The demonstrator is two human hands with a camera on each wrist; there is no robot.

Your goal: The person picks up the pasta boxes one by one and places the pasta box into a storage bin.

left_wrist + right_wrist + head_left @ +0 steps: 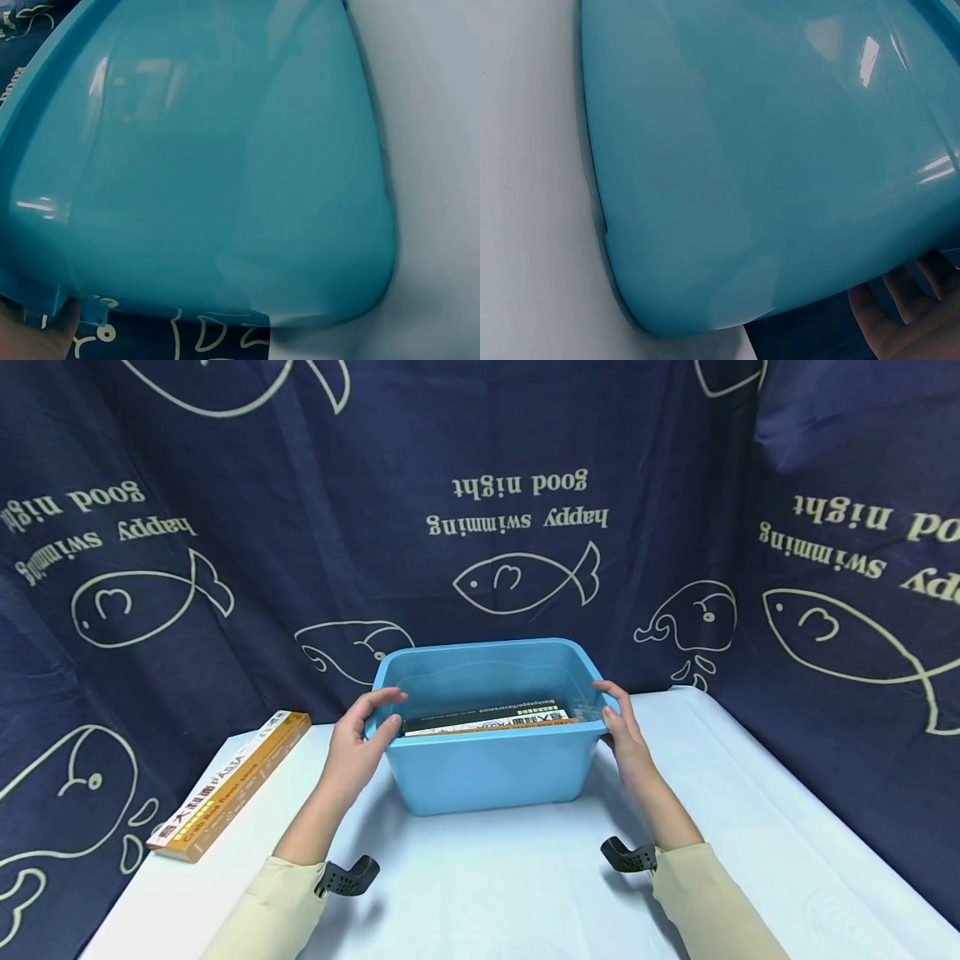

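A blue plastic bin (487, 772) stands on the white table, its front wall filling both wrist views. My left hand (362, 732) grips its left rim, thumb over the edge; the left wrist view catches part of that hand (37, 334) at the lower left. On the opposite side my right hand (624, 735) holds the right rim, and its fingers (896, 296) curl under the lip in the right wrist view. Inside the bin lie a black pasta box (480, 714) marked Blackpepper flavor sauce and a white-and-orange pasta box (517, 723), both partly hidden by the front wall.
Another pasta box (232, 785), orange and white and marked Crab Roe flavor sauce, lies at the table's left edge. Behind the bin hangs a dark blue curtain (525, 435) printed with fish and upside-down lettering. The white table (480, 885) runs in front of the bin.
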